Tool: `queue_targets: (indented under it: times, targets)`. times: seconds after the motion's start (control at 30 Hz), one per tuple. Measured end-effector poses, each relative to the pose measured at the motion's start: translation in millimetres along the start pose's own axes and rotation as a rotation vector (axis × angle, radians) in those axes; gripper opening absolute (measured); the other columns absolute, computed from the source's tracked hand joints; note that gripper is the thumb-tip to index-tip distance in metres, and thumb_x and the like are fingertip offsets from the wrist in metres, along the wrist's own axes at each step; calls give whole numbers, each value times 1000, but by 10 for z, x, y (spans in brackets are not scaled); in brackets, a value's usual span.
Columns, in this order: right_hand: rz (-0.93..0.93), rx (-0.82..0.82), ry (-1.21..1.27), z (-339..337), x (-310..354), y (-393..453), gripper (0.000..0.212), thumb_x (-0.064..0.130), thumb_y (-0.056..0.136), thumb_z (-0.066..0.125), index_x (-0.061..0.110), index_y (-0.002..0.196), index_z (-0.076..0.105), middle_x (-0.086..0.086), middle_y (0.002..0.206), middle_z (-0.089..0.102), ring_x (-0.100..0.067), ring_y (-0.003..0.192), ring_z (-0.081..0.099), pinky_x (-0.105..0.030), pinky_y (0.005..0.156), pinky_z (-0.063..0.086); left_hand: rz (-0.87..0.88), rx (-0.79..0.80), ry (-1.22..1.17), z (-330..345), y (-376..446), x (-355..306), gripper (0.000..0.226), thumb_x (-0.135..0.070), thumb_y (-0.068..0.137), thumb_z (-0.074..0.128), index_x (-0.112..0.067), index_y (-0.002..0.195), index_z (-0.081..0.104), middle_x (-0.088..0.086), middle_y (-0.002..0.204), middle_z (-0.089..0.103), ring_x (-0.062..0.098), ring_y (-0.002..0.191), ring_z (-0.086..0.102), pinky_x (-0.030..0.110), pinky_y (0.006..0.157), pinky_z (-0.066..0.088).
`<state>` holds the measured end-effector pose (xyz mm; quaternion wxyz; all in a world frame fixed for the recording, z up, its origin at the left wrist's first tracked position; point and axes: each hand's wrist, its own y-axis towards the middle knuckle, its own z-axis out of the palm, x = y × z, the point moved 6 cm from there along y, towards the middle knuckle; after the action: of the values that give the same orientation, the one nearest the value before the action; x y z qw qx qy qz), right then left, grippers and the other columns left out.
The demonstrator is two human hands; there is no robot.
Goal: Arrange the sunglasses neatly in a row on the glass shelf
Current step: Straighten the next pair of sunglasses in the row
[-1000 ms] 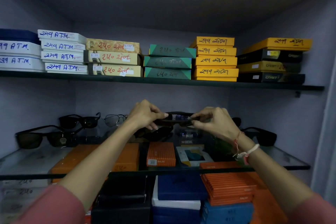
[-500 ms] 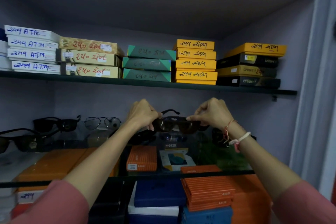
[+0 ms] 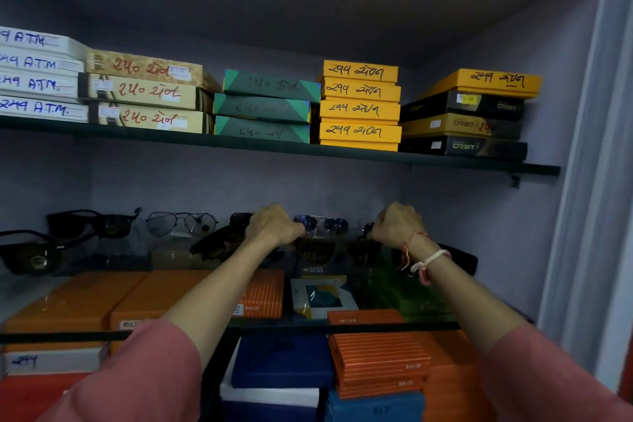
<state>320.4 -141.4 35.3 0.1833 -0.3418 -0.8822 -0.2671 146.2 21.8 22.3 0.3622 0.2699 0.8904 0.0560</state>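
Observation:
Both my hands grip a pair of dark brown sunglasses [image 3: 337, 252] by its ends, low over the glass shelf [image 3: 342, 325] near the middle. My left hand [image 3: 274, 224] closes on the left end, my right hand [image 3: 397, 221] on the right end. Just behind them stands a blue-lensed pair [image 3: 322, 224]. Further left on the shelf are a clear-lens aviator pair [image 3: 181, 223], a black pair [image 3: 90, 224], another black pair [image 3: 27, 255] at the far left and a tilted dark pair [image 3: 217, 243]. Another dark pair [image 3: 459, 259] lies behind my right wrist.
The upper shelf [image 3: 274, 147] carries stacks of white, beige, green, yellow and black boxes. Orange, blue and white boxes [image 3: 376, 363] are stacked under the glass shelf. The cabinet's side wall [image 3: 513, 233] and a pale frame [image 3: 596, 181] close off the right.
My hands have lowered the brown sunglasses from chest height down toward the glass, with fingers now curled over the ends. The view has shifted to the right.

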Motion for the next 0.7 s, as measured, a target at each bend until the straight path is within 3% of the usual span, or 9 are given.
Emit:
queue_targets:
  times: [0.07,0.13,0.2,0.27,0.33,0.4,0.47,0.53,0.7]
  targets:
    - [-26,-36,-71,-7,24,41,28,12,81,62,8,56,51,-11,68,51,-26,69,54,-30,63,48,-3,39,6,80,29,2,37,-38,75,73,-16,54,51,-1,54,52,14,46,49,21,44,37]
    - [-46,-55,-108,-11,71,46,37,11,81,61,11,51,39,-12,75,51,-25,70,53,-27,63,45,-1,111,-3,151,49,5,38,-41,71,77,-16,55,54,-1,52,56,13,45,50,22,44,40]
    - [-60,-46,-179,22,82,63,39,9,83,59,12,51,37,-12,78,52,-25,72,53,-26,64,43,-1,170,-31,158,53,36,40,-47,71,77,-16,54,59,-3,47,56,11,42,49,21,41,38]
    - [-63,-36,-225,48,103,83,34,8,84,60,10,53,45,-12,78,55,-25,73,57,-26,64,44,19,128,-47,25,77,120,42,-52,74,73,-15,58,62,-3,54,59,13,46,51,21,46,39]
    - [-112,-33,-246,43,219,77,15,12,84,65,2,72,66,-13,85,64,-29,83,66,-31,69,53,55,-9,23,-229,111,264,31,-47,82,68,-18,73,66,2,74,64,19,67,63,27,59,46]
    - [-182,-61,-271,44,412,75,20,18,83,69,4,96,73,-15,101,70,-33,96,68,-34,79,56,35,-116,144,-482,121,475,24,-36,88,64,-14,93,73,7,100,71,27,95,68,32,73,52]
    - [-269,-69,-280,114,673,51,23,21,83,69,9,101,74,-15,106,71,-34,100,67,-32,80,54,16,-97,282,-602,109,672,33,-32,89,63,-15,117,69,11,123,67,30,112,62,38,89,54]
    - [-393,-7,-276,285,987,17,21,19,85,66,15,103,74,-12,109,72,-32,104,66,-32,84,52,35,-28,389,-611,68,800,37,-26,89,63,-19,125,63,10,130,63,30,118,59,40,96,52]
    - [-539,197,-356,954,1540,-22,36,-1,88,52,6,121,65,-19,122,66,-36,112,63,-38,93,51,83,-98,493,-725,-50,1036,36,-4,88,54,-23,114,69,10,125,64,29,113,62,39,92,52]
